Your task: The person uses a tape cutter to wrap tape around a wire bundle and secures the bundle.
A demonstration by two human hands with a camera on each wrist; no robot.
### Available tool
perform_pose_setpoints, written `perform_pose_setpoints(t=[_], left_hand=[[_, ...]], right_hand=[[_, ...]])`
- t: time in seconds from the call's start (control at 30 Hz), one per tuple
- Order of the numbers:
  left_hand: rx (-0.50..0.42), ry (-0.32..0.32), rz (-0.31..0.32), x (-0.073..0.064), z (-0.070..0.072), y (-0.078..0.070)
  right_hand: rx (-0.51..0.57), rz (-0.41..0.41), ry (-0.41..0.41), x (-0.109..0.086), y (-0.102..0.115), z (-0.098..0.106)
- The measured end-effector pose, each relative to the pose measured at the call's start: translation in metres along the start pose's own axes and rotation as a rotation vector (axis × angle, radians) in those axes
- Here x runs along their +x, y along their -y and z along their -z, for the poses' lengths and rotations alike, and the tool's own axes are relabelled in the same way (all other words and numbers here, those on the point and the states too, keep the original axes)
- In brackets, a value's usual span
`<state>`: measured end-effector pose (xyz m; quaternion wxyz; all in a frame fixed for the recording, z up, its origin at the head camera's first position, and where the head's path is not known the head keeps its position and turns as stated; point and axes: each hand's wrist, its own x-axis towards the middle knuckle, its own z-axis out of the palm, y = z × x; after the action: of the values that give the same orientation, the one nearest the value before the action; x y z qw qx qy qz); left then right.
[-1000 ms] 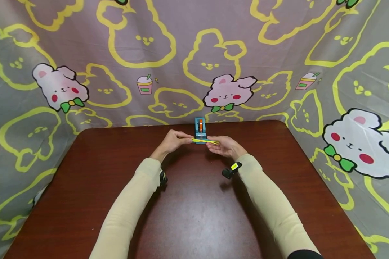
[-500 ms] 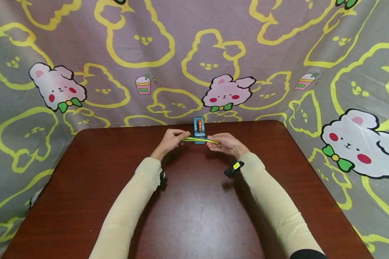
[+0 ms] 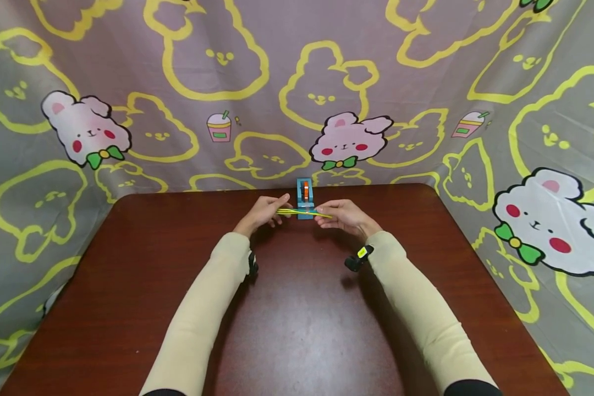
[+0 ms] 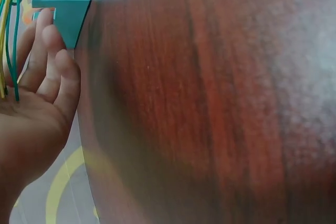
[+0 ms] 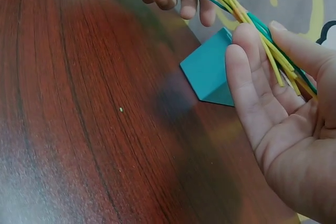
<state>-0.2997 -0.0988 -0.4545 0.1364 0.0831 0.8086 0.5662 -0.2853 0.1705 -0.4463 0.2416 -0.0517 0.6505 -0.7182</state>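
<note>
Both hands are at a bundle of thin yellow and green wires (image 3: pixel 299 212), level across the front of a blue tape dispenser (image 3: pixel 305 216) with an orange-centred roll. My right hand (image 3: pixel 345 215) pinches the bundle between thumb and fingertips, its cut ends lying over the fingers in the right wrist view. At the other end, my left hand (image 3: pixel 264 212) has its thumb raised off the wires (image 4: pixel 5 40), which lie against the palm, fingers loosely extended. An orange-tan patch shows midway along the bundle (image 5: pixel 239 13); whether it is tape I cannot tell.
The dispenser stands near the back edge of a dark brown table (image 3: pixel 297 308). A patterned cloth (image 3: pixel 262 66) hangs behind and at both sides. A tiny yellow-green scrap (image 5: pixel 121 109) lies on the tabletop. Each wrist wears a small black camera (image 3: pixel 358 258).
My left hand has slid a little left along the bundle, then lifted its thumb away from the wires. The right hand keeps its pinch and has hardly moved.
</note>
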Motion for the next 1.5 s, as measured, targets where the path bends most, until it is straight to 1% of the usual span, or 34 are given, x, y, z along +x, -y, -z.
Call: perform_pose_setpoints(t=[0.17,0.27,0.43,0.6,0.7,0.9,1.0,1.07,1.17,1.3,1.4,1.5], left_hand=[[-0.097,0.075,0.074,0.0021,0.0029,-0.0039],[-0.132,0.115,0.106,0.0016,0.0044,-0.0051],[-0.134,0.159,0.153,0.0007,0.0052,-0.0055],[-0.138,0.17,0.183,0.0021,0.0046,-0.0046],[-0.147,0.171,0.171,0.0028,0.0039,-0.0043],[-0.178,0.151,0.104,0.0022,0.0034,-0.003],[-0.183,0.134,0.081,0.0011,0.0031,-0.0017],[-0.182,0.123,0.069,0.0006,0.0028,-0.001],[-0.176,0.109,0.047,0.0007,0.0022,0.0001],[-0.154,0.089,0.015,0.0008,0.0017,0.0007],[-0.125,0.071,-0.013,0.0002,0.0016,0.0014],[-0.089,0.054,-0.06,-0.0009,0.0018,0.0027]], right_hand=[[-0.016,0.051,-0.007,0.0005,0.0023,-0.0003],[-0.029,0.08,-0.002,0.0004,0.0025,-0.0006],[-0.063,0.118,0.0,0.0013,0.002,-0.0009],[-0.101,0.14,-0.007,0.0023,0.0016,-0.0007],[-0.118,0.15,-0.014,0.0028,0.0016,-0.0009],[-0.129,0.167,-0.026,0.0045,0.0004,-0.0004],[-0.172,0.184,-0.018,0.0046,-0.0003,0.0001],[-0.22,0.195,-0.017,0.0045,-0.0006,0.0003],[-0.282,0.206,-0.02,0.0039,-0.0004,-0.0001],[-0.3,0.207,-0.029,0.0045,-0.0005,-0.0007],[-0.292,0.189,-0.062,0.0064,-0.0012,-0.002],[-0.3,0.158,-0.11,0.009,-0.0025,-0.0038]])
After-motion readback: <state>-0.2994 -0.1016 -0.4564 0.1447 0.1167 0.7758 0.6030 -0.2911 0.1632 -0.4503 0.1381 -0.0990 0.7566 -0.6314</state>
